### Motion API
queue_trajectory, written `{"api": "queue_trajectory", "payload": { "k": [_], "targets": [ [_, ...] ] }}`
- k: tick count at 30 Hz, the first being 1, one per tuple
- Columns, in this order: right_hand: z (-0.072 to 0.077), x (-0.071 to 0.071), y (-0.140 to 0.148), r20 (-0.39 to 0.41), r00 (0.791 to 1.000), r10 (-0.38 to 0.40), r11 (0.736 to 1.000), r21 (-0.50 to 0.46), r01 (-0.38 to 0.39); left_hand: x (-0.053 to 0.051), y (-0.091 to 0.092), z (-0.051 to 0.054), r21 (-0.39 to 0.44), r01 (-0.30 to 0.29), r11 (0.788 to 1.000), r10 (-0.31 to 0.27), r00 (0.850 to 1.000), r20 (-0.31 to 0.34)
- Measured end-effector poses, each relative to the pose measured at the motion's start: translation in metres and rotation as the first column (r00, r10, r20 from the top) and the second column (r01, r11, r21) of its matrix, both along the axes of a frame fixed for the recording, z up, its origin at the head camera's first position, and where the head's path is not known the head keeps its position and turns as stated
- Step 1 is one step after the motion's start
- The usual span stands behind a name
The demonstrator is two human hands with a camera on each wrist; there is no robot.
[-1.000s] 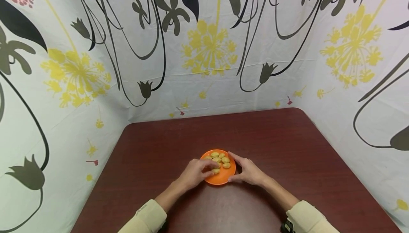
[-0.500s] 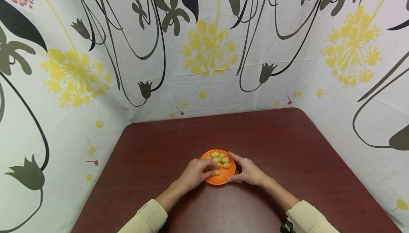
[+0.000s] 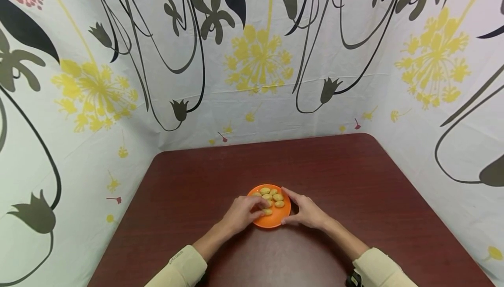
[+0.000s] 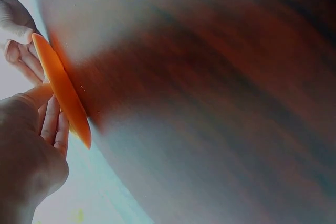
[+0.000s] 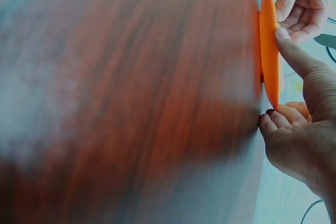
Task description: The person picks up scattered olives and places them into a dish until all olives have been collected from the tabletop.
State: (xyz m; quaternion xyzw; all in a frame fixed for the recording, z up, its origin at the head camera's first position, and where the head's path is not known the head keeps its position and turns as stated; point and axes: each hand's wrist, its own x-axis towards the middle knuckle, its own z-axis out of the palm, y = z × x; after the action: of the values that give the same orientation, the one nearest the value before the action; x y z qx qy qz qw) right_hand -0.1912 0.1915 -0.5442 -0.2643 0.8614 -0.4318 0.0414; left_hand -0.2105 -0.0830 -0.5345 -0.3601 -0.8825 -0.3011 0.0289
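Observation:
An orange plate [image 3: 271, 222] sits on the table with several yellowish oval pieces on it; their exact kind I cannot tell. My left hand [image 3: 238, 212] reaches over its left side, thumb and bent fingers at a yellow oval piece [image 3: 267, 212] near the front, part of the grip being hidden. My right hand [image 3: 309, 211] holds the plate's right rim, thumb at the near side and fingers at the far side. In the left wrist view the plate [image 4: 65, 93] appears edge-on beside the left hand [image 4: 37, 140]. The right wrist view has the right hand [image 5: 310, 124] at its rim.
The dark red-brown table [image 3: 315, 164] has rounded far corners. White cloth walls [image 3: 220, 59] with printed flowers enclose it at the back and both sides. Light sleeves cover both forearms, and a dark band [image 3: 354, 278] is at the right wrist.
The yellow oval piece at the left thumb shifts very slightly toward the near right. The plate and the right hand stay in place.

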Motion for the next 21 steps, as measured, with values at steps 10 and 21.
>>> {"api": "queue_trajectory", "payload": {
  "k": [10, 21],
  "targets": [
    [0.0, 0.0, 0.0, 0.017, 1.0, -0.001, 1.0, -0.009, 0.001, 0.0, -0.005, 0.001, 0.08, -0.015, 0.997, 0.008, 0.996, 0.093],
    [-0.001, -0.001, 0.001, 0.033, 0.999, 0.006, 1.0, -0.03, -0.005, 0.0, -0.016, 0.002, 0.177, -0.047, 0.983, 0.017, 0.985, 0.171]
  ]
}}
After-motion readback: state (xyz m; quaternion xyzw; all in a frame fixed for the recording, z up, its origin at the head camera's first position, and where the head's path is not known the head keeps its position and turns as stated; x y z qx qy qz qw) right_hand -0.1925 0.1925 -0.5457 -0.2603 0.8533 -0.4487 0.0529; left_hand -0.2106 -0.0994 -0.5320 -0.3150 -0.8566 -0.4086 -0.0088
